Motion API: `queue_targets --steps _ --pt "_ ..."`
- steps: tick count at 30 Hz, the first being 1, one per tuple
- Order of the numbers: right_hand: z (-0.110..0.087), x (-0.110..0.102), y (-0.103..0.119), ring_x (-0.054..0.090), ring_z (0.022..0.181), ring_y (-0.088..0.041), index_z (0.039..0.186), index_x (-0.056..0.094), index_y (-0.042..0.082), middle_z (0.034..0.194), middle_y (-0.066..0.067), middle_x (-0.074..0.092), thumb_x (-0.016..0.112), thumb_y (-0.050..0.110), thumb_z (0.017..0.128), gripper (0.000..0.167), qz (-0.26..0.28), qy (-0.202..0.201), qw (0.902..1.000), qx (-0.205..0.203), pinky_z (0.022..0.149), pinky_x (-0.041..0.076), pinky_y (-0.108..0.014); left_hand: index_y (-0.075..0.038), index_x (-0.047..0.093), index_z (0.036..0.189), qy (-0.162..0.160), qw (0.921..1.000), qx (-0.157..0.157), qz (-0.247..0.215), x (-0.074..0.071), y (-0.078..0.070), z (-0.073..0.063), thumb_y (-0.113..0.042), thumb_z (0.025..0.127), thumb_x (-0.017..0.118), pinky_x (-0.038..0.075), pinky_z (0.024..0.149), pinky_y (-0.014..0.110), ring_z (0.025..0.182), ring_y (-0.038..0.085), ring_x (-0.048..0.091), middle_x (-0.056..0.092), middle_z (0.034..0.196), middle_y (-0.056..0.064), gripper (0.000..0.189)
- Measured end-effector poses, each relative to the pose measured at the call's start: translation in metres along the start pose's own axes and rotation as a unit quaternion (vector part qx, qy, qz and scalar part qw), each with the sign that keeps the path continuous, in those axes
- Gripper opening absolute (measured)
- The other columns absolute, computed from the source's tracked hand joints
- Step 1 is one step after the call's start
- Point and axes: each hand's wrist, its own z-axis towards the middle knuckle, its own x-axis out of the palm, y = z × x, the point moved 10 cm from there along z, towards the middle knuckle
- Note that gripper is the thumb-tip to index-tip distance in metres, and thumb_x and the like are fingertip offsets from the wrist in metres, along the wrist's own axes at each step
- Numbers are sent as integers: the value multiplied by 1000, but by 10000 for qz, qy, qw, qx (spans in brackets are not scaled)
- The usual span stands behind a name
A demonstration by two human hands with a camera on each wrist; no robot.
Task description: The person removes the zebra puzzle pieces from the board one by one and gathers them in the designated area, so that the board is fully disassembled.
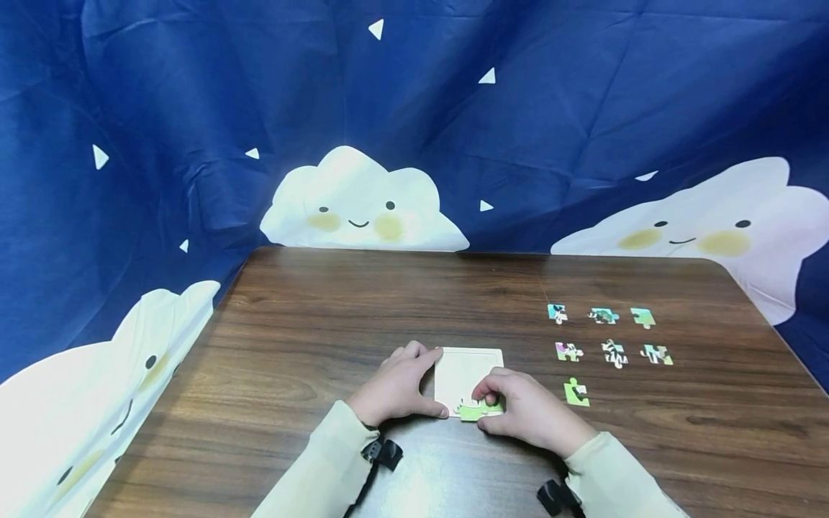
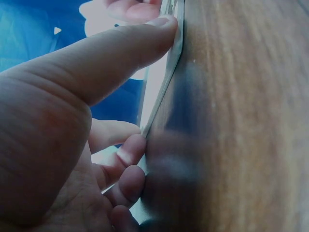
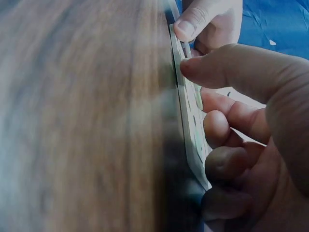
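A square, pale puzzle board [image 1: 456,370] lies on the table. My left hand [image 1: 403,385] holds its left side, index finger at the upper corner and thumb at the lower one. In the left wrist view the thumb [image 2: 159,34] touches the board's edge, with the other fingers bent near the table. My right hand [image 1: 527,406] pinches a green jigsaw piece [image 1: 471,414] between thumb and index finger at the board's lower edge. This piece overhangs the rim slightly. More green shows on the board's lower right, partly hidden by the right hand.
Several loose jigsaw pieces lie in rows at the right, among them a green one [image 1: 575,393] near the right forearm and a pink-and-green one [image 1: 568,352]. The brown wooden table [image 1: 311,309] ends at a blue curtain [image 1: 414,93] with clouds.
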Motion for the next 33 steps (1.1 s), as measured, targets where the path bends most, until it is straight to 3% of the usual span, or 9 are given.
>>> queue_targets --steps 14,25,33 --pt "-27 -26 -18 49 70 -5 97 70 14 79 10 51 78 1 71 30 448 -609 9971 3 62 42 -21 -12 46 151 34 10000 -17 51 1 -1 -1 -51 71 86 40 94 38 111 20 47 51 126 3 98" --pt "-51 -52 -34 48 70 -3 96 70 14 78 13 50 81 -2 69 33 158 -1149 9933 -34 60 40 -20 -13 45 152 30 10000 -19 59 2 1 -1 -52 70 87 40 92 36 107 18 46 51 124 2 99" --pt "-68 -69 -54 45 68 -3 97 70 15 78 14 48 83 -1 68 36 -7 -1438 9895 164 60 36 -18 -12 46 152 15 10000 -28 36 2 2 -1 -51 70 87 40 92 36 108 18 46 51 124 2 100"
